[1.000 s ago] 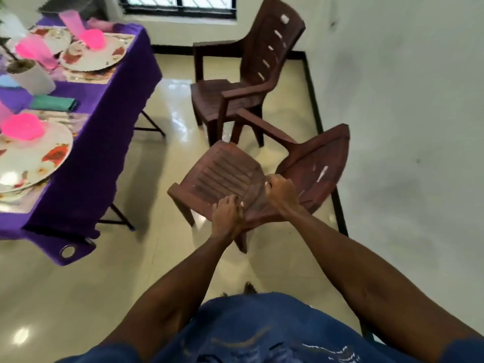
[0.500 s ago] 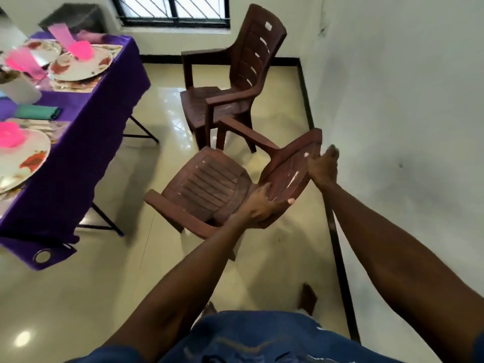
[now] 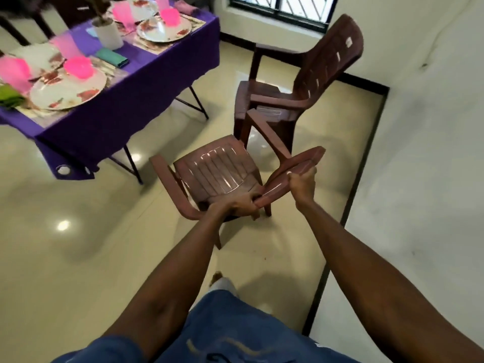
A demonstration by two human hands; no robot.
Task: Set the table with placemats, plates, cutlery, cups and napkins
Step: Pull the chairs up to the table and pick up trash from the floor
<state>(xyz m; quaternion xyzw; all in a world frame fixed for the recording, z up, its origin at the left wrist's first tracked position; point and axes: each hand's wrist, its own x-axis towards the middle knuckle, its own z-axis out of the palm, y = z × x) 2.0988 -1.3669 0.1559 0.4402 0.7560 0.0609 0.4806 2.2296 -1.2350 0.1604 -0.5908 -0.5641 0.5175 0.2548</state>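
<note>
1. Right hand (image 3: 302, 185): fingers curled over the top edge of the near chair (image 3: 220, 171) backrest, clenched on it. The backrest is seen nearly edge-on.
2. Left hand (image 3: 235, 205): fingers wrapped round the lower end of the same backrest, where it meets the seat; firm grasp on the chair.
3. Near chair: brown plastic, slatted seat facing up, armrests either side. It sits on the cream tiled floor (image 3: 78, 244), seat front turned toward the table (image 3: 125, 111).
4. Second chair (image 3: 301, 82): same brown type, upright, just beyond the near chair and touching or overlapping it at the armrest; cannot tell which. It stands near the white wall (image 3: 419, 153).
5. Table: left of and beyond the near chair, well apart from it, under a purple cloth.
6. Near plate (image 3: 62, 93): white with red pattern, holds a pink bowl (image 3: 78, 67) near its far rim.
7. Far plate (image 3: 162, 30): also carries a pink bowl (image 3: 170, 16).
8. Pink cups (image 3: 65, 45) stand upright beside the plates; contents not visible.
9. White pot (image 3: 108, 32) holds a plant stem, between the two settings.
10. Green folded napkin (image 3: 112, 57) lies flat on the cloth beside the near plate.
</note>
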